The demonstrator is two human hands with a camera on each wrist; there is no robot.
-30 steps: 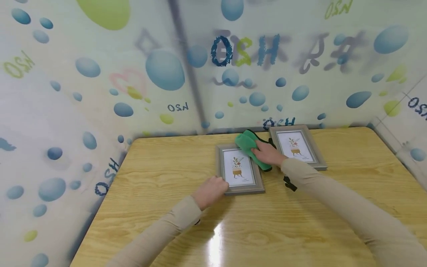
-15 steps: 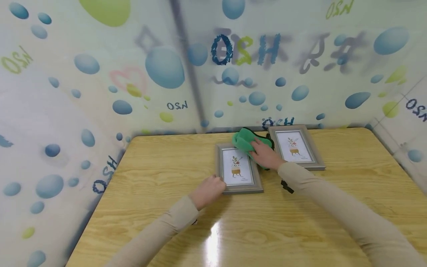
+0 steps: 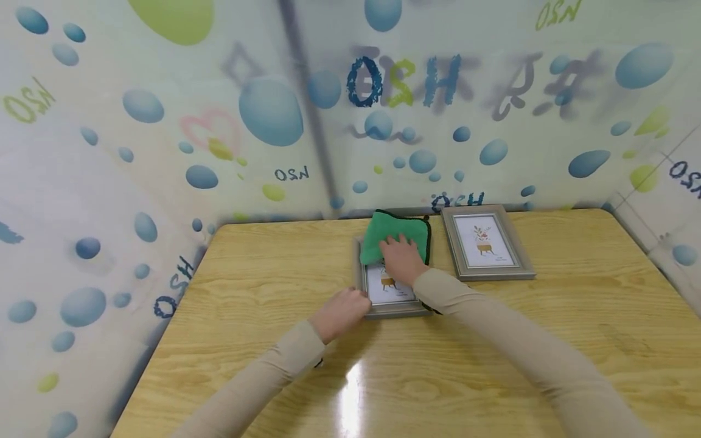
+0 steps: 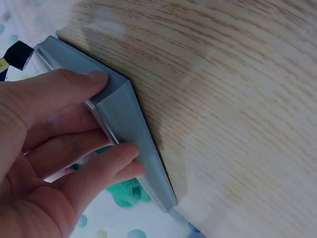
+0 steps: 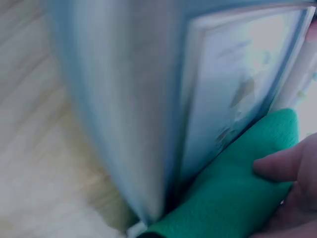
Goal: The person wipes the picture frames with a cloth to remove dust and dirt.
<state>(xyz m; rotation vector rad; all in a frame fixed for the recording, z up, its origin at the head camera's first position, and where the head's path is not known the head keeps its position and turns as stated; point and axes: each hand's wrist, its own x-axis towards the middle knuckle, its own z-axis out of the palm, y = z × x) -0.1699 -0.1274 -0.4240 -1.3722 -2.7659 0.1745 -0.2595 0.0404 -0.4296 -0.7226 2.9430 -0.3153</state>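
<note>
Centrally, the head view shows the right hand (image 3: 404, 261), fingers spread, pressing one green cloth (image 3: 375, 237) onto one frame (image 3: 394, 309) of two; the left wrist's, at left, the left hand (image 4: 54, 150) pinching that frame; the right wrist's, lower right, one thumb (image 5: 280, 165).

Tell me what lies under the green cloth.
Under the cloth is the far part of the left frame, including its print; near parts of both show. Most of the frame's far edge and the print's top are covered; anything else beneath cannot be seen.
</note>
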